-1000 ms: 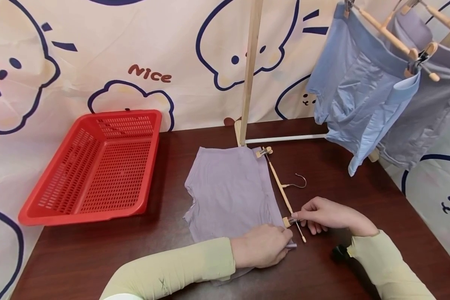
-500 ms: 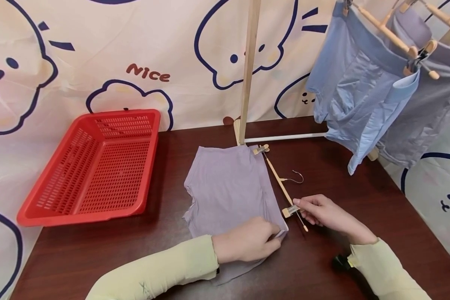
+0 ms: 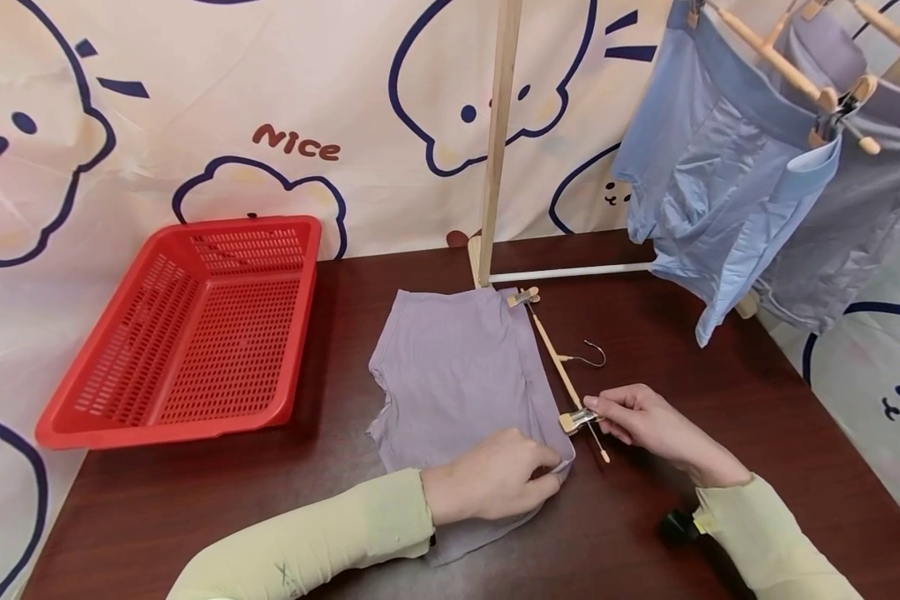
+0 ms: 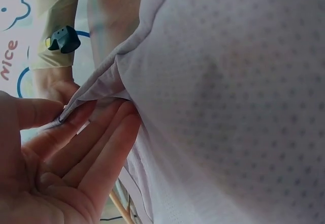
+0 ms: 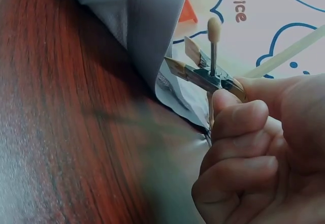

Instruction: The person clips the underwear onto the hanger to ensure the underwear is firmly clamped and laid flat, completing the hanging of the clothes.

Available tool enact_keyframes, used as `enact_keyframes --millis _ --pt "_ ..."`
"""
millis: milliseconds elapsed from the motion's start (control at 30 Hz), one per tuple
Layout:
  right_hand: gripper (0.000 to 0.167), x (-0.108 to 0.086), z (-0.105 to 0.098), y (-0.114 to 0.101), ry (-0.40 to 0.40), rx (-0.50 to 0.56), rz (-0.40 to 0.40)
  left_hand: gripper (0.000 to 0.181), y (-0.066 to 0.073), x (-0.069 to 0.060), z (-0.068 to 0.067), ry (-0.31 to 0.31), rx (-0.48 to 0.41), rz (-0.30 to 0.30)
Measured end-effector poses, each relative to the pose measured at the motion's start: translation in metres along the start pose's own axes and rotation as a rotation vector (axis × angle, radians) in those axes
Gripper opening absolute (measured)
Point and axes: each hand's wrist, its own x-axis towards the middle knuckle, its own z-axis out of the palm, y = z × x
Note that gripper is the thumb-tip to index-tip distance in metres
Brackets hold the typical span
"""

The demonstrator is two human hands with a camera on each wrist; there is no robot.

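Note:
Lilac boxer briefs [image 3: 457, 367] lie flat on the dark wood table, waistband toward the right. Near the waistband's lower corner my left hand [image 3: 498, 479] pinches the fabric between thumb and fingers, also seen in the left wrist view [image 4: 66, 168]. A wooden clip hanger [image 3: 557, 357] lies along the waistband, its far clip [image 3: 523, 297] on the upper corner. My right hand [image 3: 645, 425] pinches the near clip [image 3: 576, 420] by its tail. In the right wrist view this clip [image 5: 195, 74] has its jaws spread, close to the waistband edge.
A red plastic basket [image 3: 228, 350] stands on the left. At the back rises a wooden rack post [image 3: 499, 150], with a white bar [image 3: 570, 274] along the table. Blue boxer briefs [image 3: 720, 167] and a greyish pair [image 3: 832, 217] hang from hangers at the right.
My left hand has drawn back a little to the left with the pinched waistband corner. My right hand and the near clip have shifted slightly up the table; the hanger moved slightly too.

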Motion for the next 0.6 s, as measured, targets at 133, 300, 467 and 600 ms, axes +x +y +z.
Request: enact_keyframes --millis 133,300,467,600 --pt "0.041 0.001 0.001 0.000 -0.017 0.019 0.011 0.035 0.002 0.001 0.001 0.030 0.016 0.004" --pt "0.040 0.000 0.001 -0.002 -0.014 0.020 0.027 0.032 0.004 0.001 0.003 0.056 0.031 -0.012" --pt "0.040 -0.001 -0.003 -0.007 0.013 0.008 0.022 0.035 0.003 -0.001 0.004 0.118 -0.011 -0.031" --pt "0.041 -0.001 -0.006 -0.012 0.007 -0.007 0.032 0.036 0.004 -0.002 0.005 0.164 0.013 -0.019"
